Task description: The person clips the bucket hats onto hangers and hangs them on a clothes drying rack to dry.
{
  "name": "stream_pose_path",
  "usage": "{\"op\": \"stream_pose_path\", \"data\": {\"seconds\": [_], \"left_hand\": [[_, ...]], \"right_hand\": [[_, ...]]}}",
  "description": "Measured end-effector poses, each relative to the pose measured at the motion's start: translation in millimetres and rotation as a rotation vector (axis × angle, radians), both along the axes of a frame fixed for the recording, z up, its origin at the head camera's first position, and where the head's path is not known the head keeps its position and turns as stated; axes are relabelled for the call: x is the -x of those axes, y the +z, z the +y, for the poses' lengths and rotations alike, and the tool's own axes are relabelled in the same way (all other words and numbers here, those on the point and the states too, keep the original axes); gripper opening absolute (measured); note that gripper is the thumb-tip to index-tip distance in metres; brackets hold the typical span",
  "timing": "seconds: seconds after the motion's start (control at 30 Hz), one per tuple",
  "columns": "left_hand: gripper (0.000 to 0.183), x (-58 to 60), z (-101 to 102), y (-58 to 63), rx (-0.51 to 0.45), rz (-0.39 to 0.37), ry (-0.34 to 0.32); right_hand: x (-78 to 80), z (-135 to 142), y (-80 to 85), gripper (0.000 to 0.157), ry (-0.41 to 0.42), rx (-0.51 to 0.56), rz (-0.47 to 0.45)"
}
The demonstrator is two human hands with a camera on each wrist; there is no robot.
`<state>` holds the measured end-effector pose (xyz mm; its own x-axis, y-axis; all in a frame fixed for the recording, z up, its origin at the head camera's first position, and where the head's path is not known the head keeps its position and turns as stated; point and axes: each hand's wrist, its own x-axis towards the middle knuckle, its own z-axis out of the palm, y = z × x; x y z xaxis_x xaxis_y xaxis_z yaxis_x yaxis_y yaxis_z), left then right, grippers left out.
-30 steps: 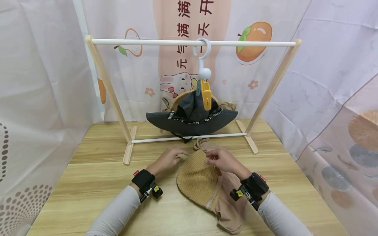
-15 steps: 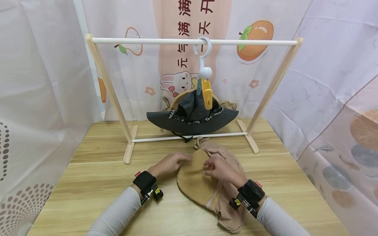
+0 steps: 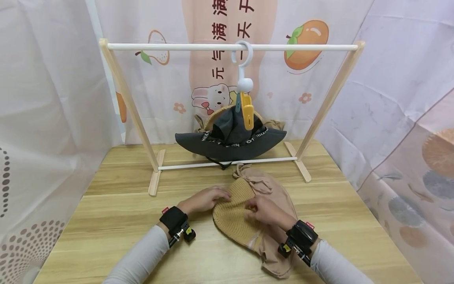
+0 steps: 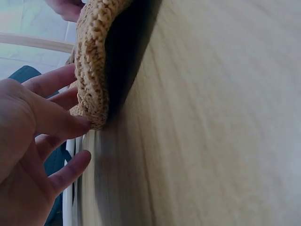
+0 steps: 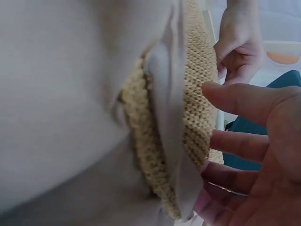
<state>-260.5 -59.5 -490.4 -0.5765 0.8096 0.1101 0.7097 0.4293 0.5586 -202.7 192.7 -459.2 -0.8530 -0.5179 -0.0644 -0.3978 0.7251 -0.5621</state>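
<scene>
A tan woven straw hat (image 3: 235, 213) with a pinkish-beige cloth flap (image 3: 276, 189) lies on the wooden table. My left hand (image 3: 209, 198) is at its left edge; in the left wrist view the fingers (image 4: 54, 80) are fairly straight and touch the knitted edge, the thumb beside it. My right hand (image 3: 266, 211) is over the crown. In the right wrist view its spread thumb and fingers (image 5: 237, 143) meet the weave without curling round it. Cloth and a pale band (image 5: 162, 84) fill much of that view.
Behind stands a wood-and-white rack (image 3: 177, 47). From its bar hangs a white hook (image 3: 244, 71) with a yellow clip (image 3: 247, 112) and a dark bucket hat (image 3: 230, 148) with a black cord. Another straw hat (image 3: 213, 118) shows behind it. Curtains (image 3: 53, 98) surround the table (image 3: 124, 221).
My right hand has moved down and left over the straw crown, uncovering more of the cloth flap. My left hand has come in to the hat's left edge. The hanging hat stays put.
</scene>
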Motion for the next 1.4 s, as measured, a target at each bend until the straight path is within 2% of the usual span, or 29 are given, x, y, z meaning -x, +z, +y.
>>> {"op": "stream_pose_path", "data": {"seconds": [0.17, 0.3, 0.47, 0.57, 0.83, 1.4], "left_hand": [[0.059, 0.8, -2, 0.2, 0.044, 0.008, -0.003], [0.069, 1.9, -2, 2.4, 0.108, 0.024, 0.005], [0.066, 2.6, -3, 6.1, 0.148, 0.045, 0.017], [0.061, 2.6, -3, 5.9, 0.158, 0.044, 0.022], [0.056, 5.0, 3, 4.9, 0.184, 0.061, -0.010], [0.056, 4.2, 4, 7.2, 0.199, 0.016, -0.011]], "right_hand": [[1.8, 2, -2.4, 0.012, 0.024, -0.016, 0.043], [5.3, 2, -0.1, 0.007, 0.074, -0.055, 0.113], [9.5, -2, 2.9, 0.011, 0.166, -0.141, 0.221], [9.6, -4, 1.6, 0.016, 0.174, -0.148, 0.250], [7.9, 0, -3.6, 0.011, 0.108, -0.124, 0.200], [6.2, -1, -10.1, 0.018, 0.065, -0.108, 0.172]]}}
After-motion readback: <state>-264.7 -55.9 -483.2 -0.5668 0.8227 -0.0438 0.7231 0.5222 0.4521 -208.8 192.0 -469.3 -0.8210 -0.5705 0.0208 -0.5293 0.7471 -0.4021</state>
